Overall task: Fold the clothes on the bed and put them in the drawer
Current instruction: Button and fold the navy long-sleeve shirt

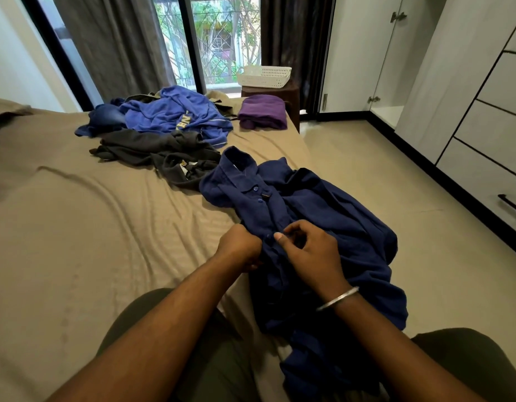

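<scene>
A navy button-up shirt [323, 204] lies front up at the right edge of the bed [77, 227], its lower part hanging over my lap. My left hand [241, 246] pinches the shirt's placket at a button. My right hand [312, 253], with a metal bangle on the wrist, grips the other side of the placket right beside it. Farther up the bed lie a dark grey garment [152, 152], a bright blue garment [175, 114] over jeans, and a folded purple cloth [262, 111]. White drawers [494, 158] with a black handle stand at the right.
A white perforated basket [264, 76] sits on a brown stool by the window. An open wardrobe door [355, 53] stands behind the bare floor strip [381, 184] between bed and drawers. Curtains hang at the back.
</scene>
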The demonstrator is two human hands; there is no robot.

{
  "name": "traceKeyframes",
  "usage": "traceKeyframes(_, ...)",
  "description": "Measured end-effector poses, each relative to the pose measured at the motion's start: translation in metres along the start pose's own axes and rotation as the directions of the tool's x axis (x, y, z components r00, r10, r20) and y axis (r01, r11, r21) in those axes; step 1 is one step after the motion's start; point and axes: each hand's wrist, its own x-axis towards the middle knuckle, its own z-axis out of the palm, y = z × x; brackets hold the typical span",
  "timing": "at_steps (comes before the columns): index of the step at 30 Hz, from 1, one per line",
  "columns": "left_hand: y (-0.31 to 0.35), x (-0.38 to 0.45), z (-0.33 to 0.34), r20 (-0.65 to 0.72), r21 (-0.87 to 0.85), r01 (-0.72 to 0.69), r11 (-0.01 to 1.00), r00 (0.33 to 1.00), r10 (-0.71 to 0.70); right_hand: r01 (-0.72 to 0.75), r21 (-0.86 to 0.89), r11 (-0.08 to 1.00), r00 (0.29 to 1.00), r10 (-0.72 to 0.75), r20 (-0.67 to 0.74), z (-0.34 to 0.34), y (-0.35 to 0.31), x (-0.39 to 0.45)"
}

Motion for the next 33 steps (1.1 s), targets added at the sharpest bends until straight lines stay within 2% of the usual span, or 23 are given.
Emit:
traceKeyframes(2,-0.001,-0.002,-0.002,-0.049,0.073,-0.013,0.997,0.999,0.017,-0.031,-0.027,0.999,0.997,0.033,0.071,0.009,0.003,0.004)
traceKeyframes(5,-0.003,-0.005,-0.004,-0.081,0.157,0.001,0.988,0.997,0.012,-0.046,-0.19,0.981,0.976,0.085,0.202,0.019,0.013,-0.002)
traceKeyframes(7,-0.003,-0.008,-0.004,-0.089,0.228,-0.012,0.974,0.995,0.033,-0.043,-0.229,0.973,0.977,0.088,0.193,0.021,0.021,-0.009)
traceKeyframes(10,-0.006,-0.009,-0.002,-0.14,0.446,-0.111,0.888,0.972,0.191,-0.005,-0.203,0.979,0.989,0.035,0.144,0.019,0.026,-0.014)
traceKeyframes(13,0.001,-0.013,0.004,-0.169,0.48,-0.269,0.835,0.906,0.389,0.003,-0.185,0.983,0.989,0.024,0.144,0.018,0.026,-0.014)
traceKeyframes(15,0.004,-0.013,0.006,-0.19,0.482,-0.305,0.822,0.879,0.438,-0.01,-0.167,0.986,0.989,0.034,0.141,0.018,0.028,-0.013)
traceKeyframes(18,0.0,-0.01,0.006,-0.163,0.524,-0.268,0.808,0.9,0.404,-0.072,-0.077,0.994,0.992,0.08,0.102,0.02,0.031,-0.011)
traceKeyframes(23,-0.007,-0.003,0.005,-0.171,0.577,-0.247,0.779,0.896,0.411,-0.214,0.205,0.955,0.968,0.235,-0.083,0.015,0.03,-0.009)
traceKeyframes(27,-0.009,0.001,0.007,-0.19,0.603,-0.195,0.774,0.907,0.376,-0.263,0.401,0.877,0.952,0.303,-0.038,0.013,0.031,-0.004)
traceKeyframes(33,-0.009,0.003,0.008,-0.189,0.595,-0.185,0.782,0.914,0.359,-0.236,0.438,0.867,0.968,0.25,0.026,0.016,0.032,-0.004)
